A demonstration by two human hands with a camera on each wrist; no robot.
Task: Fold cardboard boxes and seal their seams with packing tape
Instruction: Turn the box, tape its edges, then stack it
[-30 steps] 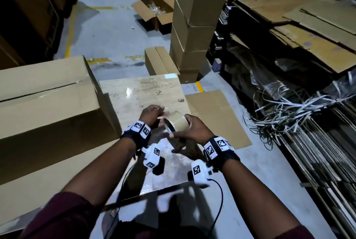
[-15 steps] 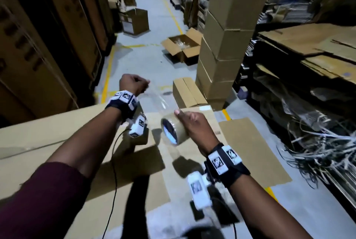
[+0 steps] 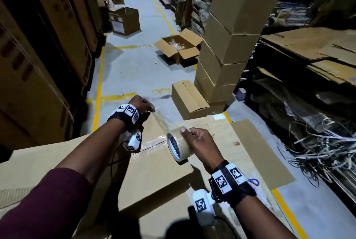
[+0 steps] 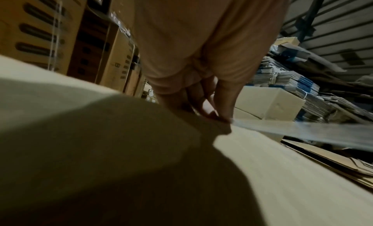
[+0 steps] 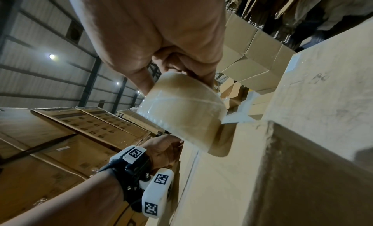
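Warehouse aisle, grey floor, stacked cartons [image 3: 234, 32] at right. Item: large cardboard box [image 3: 154, 171], flaps closed, centre seam [image 3: 152, 147] running between the hands. Left hand [image 3: 141, 104] pinches the free end of the clear tape strip [image 3: 162, 121] at the far edge. Right hand [image 3: 198, 142] grasps the tape roll [image 3: 178, 144], held just above the seam. Step: laying tape, not yet pressed down. Next, likely: lower strip onto seam, keeping it taut and centred.
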